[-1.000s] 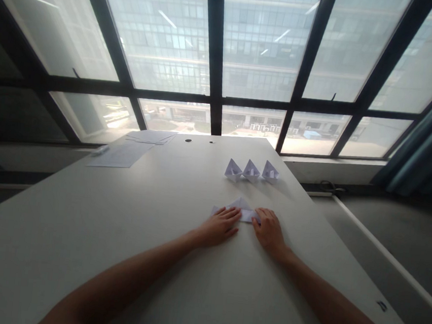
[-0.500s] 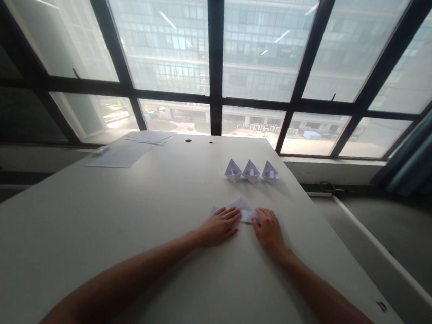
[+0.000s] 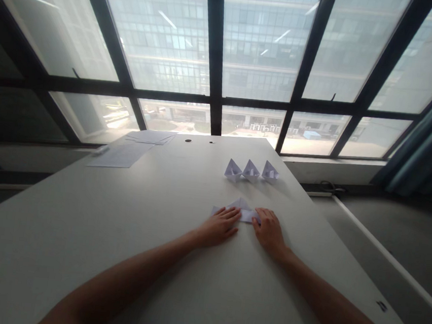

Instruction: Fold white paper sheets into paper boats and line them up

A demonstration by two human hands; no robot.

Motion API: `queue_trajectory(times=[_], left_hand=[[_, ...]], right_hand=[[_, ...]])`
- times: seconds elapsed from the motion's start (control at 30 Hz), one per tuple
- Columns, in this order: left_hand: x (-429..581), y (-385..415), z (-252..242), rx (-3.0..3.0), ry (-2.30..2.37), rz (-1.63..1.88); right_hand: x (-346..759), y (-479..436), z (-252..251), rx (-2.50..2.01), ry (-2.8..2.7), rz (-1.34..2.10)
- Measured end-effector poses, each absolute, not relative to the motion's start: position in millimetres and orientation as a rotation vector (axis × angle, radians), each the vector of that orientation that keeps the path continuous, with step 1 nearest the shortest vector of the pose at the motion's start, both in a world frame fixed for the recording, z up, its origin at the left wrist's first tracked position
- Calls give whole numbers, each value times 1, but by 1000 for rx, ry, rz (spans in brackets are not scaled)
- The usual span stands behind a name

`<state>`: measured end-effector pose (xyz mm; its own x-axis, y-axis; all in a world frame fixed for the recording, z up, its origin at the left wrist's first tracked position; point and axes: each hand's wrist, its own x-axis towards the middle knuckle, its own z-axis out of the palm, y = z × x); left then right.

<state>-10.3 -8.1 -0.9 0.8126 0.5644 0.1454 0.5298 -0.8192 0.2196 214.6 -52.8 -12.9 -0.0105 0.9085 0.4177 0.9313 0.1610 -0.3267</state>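
A small folded white paper (image 3: 247, 215) with a triangular peak at its far side lies flat on the white table (image 3: 151, 201). My left hand (image 3: 220, 227) rests on its left part, fingers spread and lying flat. On the right end of the paper is my right hand (image 3: 269, 231), its fingers bent, with thumb and fingertips at the paper's edge. Just beyond stand three folded paper boats in a row, the left one (image 3: 233, 170), the middle one (image 3: 251, 171) and the right one (image 3: 270, 172).
Flat paper sheets (image 3: 123, 154) lie at the table's far left, with a small blurred object (image 3: 101, 149) on their edge. Two small round holes sit near the far edge. A small dark item (image 3: 381, 306) is at the right edge. Windows stand beyond.
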Motion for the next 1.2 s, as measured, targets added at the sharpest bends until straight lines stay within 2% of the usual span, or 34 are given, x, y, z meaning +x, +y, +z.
queue_trajectory(times=[1.2], left_hand=[[-11,-9,3,2818,853,312]], right_hand=[[214,-52,-12,-1750,-1906,-52]])
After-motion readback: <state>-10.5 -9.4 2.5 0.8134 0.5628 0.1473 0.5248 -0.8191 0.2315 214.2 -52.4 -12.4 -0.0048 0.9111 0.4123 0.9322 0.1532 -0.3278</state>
